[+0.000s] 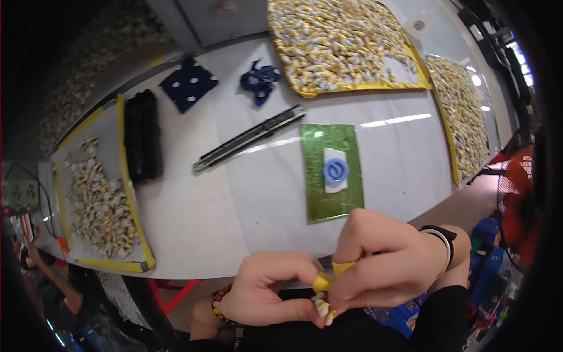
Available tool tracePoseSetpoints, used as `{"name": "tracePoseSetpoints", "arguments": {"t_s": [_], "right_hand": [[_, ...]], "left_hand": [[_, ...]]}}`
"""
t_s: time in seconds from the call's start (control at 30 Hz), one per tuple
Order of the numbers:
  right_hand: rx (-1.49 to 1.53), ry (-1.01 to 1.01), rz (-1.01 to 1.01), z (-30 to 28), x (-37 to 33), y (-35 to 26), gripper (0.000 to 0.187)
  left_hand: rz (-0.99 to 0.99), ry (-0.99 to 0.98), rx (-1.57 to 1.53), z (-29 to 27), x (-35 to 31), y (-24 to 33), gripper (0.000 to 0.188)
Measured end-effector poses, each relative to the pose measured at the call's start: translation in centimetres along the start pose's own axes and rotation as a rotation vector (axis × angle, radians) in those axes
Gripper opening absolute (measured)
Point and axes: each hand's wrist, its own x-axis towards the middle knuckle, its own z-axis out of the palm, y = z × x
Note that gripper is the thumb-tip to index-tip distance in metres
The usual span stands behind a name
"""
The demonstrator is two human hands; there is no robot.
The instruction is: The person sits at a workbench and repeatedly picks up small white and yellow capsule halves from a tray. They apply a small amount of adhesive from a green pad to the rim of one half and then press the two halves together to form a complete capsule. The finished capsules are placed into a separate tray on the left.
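My left hand (264,287) and my right hand (387,258) meet low in the middle, at the near side of the table. Both have thumb and fingers pinched together, with yellow coverings on some fingers. A small white-and-yellow piece (321,305) shows at the left fingertips. Touching the right fingertips is another such piece (330,317); the fingers partly hide both, and their exact kind cannot be made out. Just beyond the hands lies a shiny green pad (331,208) bearing a white patch and a blue ring-shaped thing (336,171).
Yellow-edged trays of similar small pieces stand at the back (340,47), right (460,117) and left (102,211). A long black-and-grey bar (249,139), dark dotted cloths (189,85) and a black case (142,136) lie on the table. Another person's arm (58,281) shows at far left.
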Motion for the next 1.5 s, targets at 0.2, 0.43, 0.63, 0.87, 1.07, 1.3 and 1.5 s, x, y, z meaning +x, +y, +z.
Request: {"name": "tracePoseSetpoints", "arguments": {"t_s": [0.2, 0.43, 0.63, 0.87, 1.07, 1.3, 1.5], "right_hand": [[-0.258, 0.142, 0.031, -1.4, -2.4, -1.5, 0.022], [-0.313, 0.167, 0.023, -1.8, -3.7, -1.4, 0.024], [-0.334, 0.183, -0.023, -1.3, -4.3, -1.4, 0.022], [-0.392, 0.281, 0.103, -2.1, -7.0, -2.7, 0.020], [-0.749, 0.429, 0.176, -5.2, -6.2, -3.3, 0.018], [-0.920, 0.360, 0.320, -14.2, -0.9, 1.3, 0.016], [-0.989, 0.207, 0.650, -16.4, 0.8, 5.5, 0.020]], "left_hand": [[0.297, 0.529, 1.297, -1.9, -7.3, 8.7, 0.023], [-0.041, 0.812, 2.254, -7.1, -8.3, 17.9, 0.032], [0.137, 0.615, 2.028, -14.4, 7.6, 20.0, 0.044], [0.153, 0.597, 2.253, -21.9, 11.7, 21.5, 0.048], [0.186, 0.547, 1.688, -14.4, 7.2, 21.3, 0.034], [0.048, -0.397, 1.089, 1.2, -0.7, 15.5, 0.016], [0.026, -0.536, 0.498, 0.9, 0.8, 6.5, 0.023]]}}
